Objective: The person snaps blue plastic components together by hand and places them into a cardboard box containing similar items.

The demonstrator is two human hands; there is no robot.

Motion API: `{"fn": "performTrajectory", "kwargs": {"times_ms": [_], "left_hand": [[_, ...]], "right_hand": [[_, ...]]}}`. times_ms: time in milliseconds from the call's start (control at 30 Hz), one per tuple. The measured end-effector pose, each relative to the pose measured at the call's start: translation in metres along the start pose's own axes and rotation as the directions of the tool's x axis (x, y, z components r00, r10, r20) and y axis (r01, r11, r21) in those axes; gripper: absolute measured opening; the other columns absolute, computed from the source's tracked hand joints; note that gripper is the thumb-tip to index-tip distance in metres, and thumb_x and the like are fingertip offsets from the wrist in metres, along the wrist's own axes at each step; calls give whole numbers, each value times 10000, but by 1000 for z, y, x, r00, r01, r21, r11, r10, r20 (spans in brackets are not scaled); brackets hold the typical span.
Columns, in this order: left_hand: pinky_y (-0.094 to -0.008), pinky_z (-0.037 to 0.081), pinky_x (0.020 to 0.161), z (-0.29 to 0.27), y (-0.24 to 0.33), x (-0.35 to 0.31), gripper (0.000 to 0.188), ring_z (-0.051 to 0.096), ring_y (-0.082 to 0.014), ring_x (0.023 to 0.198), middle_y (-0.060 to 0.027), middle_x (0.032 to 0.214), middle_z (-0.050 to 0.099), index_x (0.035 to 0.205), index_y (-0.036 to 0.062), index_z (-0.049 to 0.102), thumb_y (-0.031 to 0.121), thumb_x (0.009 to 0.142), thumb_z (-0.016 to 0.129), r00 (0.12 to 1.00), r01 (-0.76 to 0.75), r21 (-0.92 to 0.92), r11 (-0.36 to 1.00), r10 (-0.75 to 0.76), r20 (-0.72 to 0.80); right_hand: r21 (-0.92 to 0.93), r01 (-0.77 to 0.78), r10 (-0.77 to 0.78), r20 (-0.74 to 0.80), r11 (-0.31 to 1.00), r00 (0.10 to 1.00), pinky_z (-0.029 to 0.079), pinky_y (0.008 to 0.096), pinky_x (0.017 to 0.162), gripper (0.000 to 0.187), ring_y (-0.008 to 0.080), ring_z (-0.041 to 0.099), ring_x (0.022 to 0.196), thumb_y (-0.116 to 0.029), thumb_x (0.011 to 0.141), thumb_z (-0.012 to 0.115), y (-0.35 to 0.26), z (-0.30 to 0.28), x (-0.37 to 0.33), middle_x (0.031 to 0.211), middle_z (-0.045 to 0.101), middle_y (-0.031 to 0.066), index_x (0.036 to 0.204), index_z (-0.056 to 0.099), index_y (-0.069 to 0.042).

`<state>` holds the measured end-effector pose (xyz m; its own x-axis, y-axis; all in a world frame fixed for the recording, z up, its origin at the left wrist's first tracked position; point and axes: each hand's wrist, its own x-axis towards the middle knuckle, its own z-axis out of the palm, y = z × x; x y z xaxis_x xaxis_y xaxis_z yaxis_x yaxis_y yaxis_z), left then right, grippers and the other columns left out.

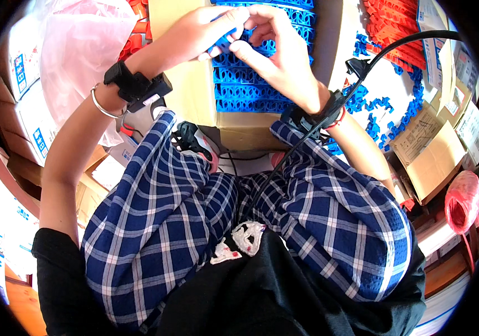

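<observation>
My left hand (208,35) is closed on a small blue plastic piece (223,41), pinching it above the near part of an open cardboard box (239,122). My right hand (277,49) meets it from the other side, its thumb against the piece and its fingers curled close to my left fingertips. Most of the piece is hidden by my fingers, so its full shape does not show. Below my hands, rows of blue plastic parts (250,91) with round openings are packed tightly in the box.
Loose blue parts (382,115) and a pile of red parts (399,31) lie to the right. At the left hangs a pink plastic bag (85,61) beside stacked white cartons (24,89). A black cable (388,49) crosses over my right wrist. An open cardboard carton (432,159) stands at the right.
</observation>
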<state>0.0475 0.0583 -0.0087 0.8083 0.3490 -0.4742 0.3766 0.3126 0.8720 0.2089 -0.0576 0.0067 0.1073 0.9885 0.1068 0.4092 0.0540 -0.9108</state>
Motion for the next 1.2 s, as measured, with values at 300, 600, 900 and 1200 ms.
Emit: {"fn": "performTrajectory", "kwargs": {"times_ms": [300,600,900,1200], "left_hand": [[-181,297,387,12,3,-7,621,425,-24,450,19,626,514,960,117,585,610,1006,210,969,248,-132,960,-245,38],[-175,291,392,22,5,-8,619,422,-39,419,28,565,481,907,120,574,646,985,258,980,190,-104,976,-195,-35],[-171,287,418,-8,-1,5,340,399,-10,517,63,731,449,933,113,554,402,1034,405,991,46,-23,999,-49,-126],[-166,272,430,-14,1,6,269,399,-3,529,68,703,414,911,129,540,349,1025,435,994,-60,-107,992,49,-101]], "right_hand": [[-17,-8,9,89,1000,996,479,264,639,303,136,542,692,-194,830,744,1,-8,1,839,532,39,1086,647,-64],[-27,39,-37,92,999,995,476,265,662,287,144,537,726,-161,788,784,6,-7,3,850,538,44,1003,633,-44],[-50,-195,192,-52,980,980,537,273,736,304,142,649,795,-171,818,765,24,-9,4,907,668,75,1023,616,-4],[-374,108,-14,245,921,969,506,401,808,266,305,618,891,-244,838,682,38,16,-10,909,646,129,1014,617,-55]]}}
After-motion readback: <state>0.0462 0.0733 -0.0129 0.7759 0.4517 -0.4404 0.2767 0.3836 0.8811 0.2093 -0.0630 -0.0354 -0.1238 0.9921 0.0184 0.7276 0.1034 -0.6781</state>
